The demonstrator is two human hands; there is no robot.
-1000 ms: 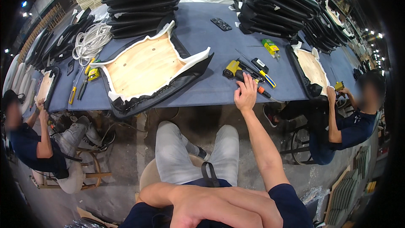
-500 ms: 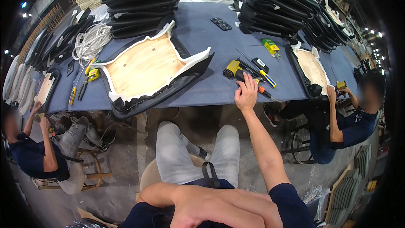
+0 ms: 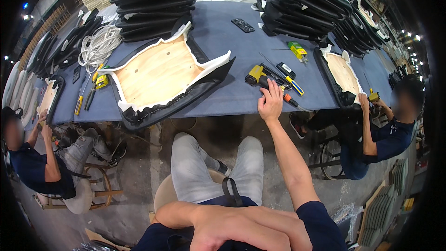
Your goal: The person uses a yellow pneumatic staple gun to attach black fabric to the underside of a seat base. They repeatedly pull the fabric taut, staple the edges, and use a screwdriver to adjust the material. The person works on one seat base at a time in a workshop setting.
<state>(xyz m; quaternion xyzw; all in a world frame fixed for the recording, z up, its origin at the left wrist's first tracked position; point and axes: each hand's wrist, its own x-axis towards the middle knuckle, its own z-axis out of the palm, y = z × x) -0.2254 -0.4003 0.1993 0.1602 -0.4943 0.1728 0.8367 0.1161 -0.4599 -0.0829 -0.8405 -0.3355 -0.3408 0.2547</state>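
Head view: right hand (image 3: 270, 104) at worktop (image 3: 223, 37) front edge, fingers spread open, touching yellow-black staple gun (image 3: 261, 76). Left hand (image 3: 218, 232) loosely curled, empty, against body. Plywood-backed seat cushion (image 3: 162, 72) nearby.

Two co-workers (image 3: 32, 158) (image 3: 390, 125), three upturned seat cushions (image 3: 160, 72) (image 3: 344, 72) (image 3: 48, 97).

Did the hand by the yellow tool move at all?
No. The right hand stays at the table edge, just below the yellow tool.
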